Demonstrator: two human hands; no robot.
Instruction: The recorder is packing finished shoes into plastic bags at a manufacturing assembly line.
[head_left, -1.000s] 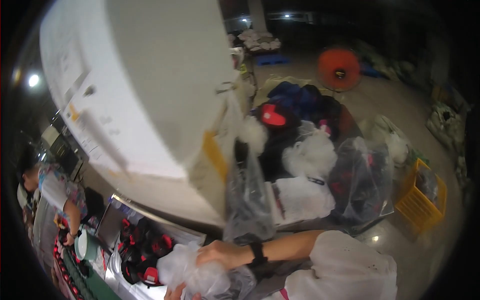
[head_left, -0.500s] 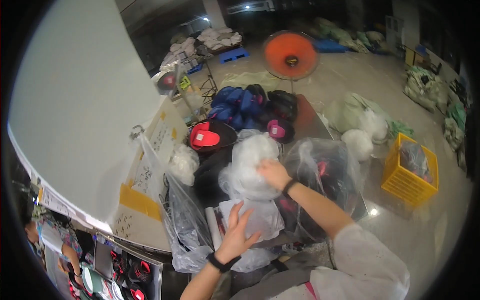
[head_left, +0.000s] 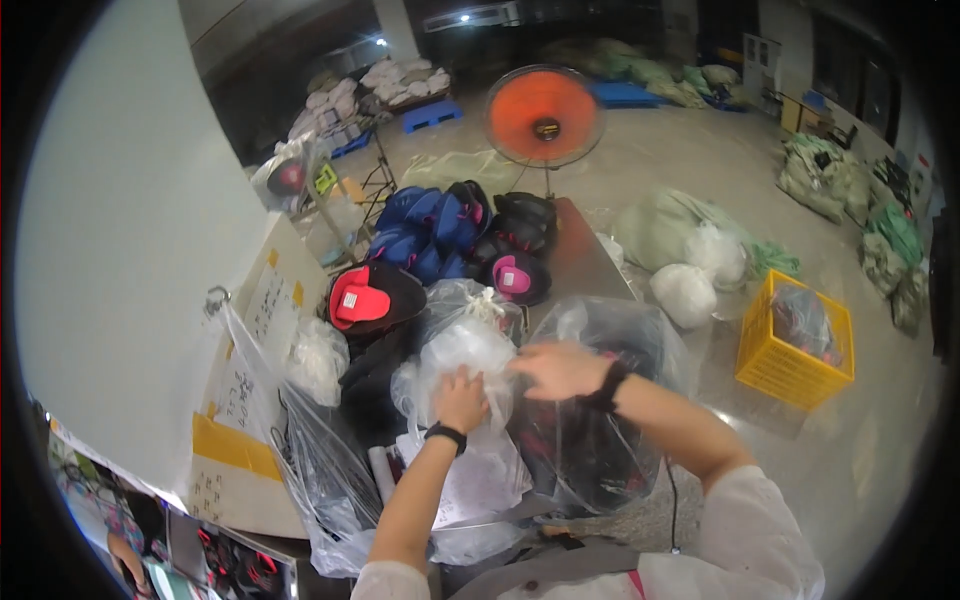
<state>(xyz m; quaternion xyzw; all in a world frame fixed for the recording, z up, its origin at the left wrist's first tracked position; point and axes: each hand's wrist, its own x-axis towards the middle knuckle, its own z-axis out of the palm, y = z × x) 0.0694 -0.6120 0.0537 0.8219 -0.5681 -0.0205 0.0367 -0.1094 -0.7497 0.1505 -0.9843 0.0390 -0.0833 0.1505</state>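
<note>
— Head view, nearest first: what of the hands?
— Left hand (head_left: 461, 398), black band at the wrist, pressed flat on a white knotted bag (head_left: 462, 352), fingers curled loosely over its top, gripping a fold or just resting, hard to tell.
— And the other?
— Right hand (head_left: 560, 369), dark wristband too, spread open, palm down, fingers straight, touching the upper edge of a large clear bag of dark items (head_left: 605, 400) just right of the white one. Holding nothing.
— Below those?
— More clear plastic bags (head_left: 470, 490) under the left forearm, paper showing inside. Further left, an empty clear bag (head_left: 300, 440) hanging open from a hook beside a cardboard sheet with yellow tape (head_left: 235, 440).
— Behind the white bag?
— Red-and-black cap (head_left: 362, 298) lying open, then a heap of blue and black caps (head_left: 450, 230) on the dark table (head_left: 580, 260), one with a pink lining (head_left: 512, 277).
— To the right?
— Yellow crate (head_left: 795, 345) on the floor, well apart from the hands; pale green sack (head_left: 670, 228) and small white bags (head_left: 685, 292) between crate and table.
— Farthest?
— Orange fan (head_left: 545, 112) on a stand at the far end of the table, stacked bundles (head_left: 385, 85) on blue pallets beyond, left.
</note>
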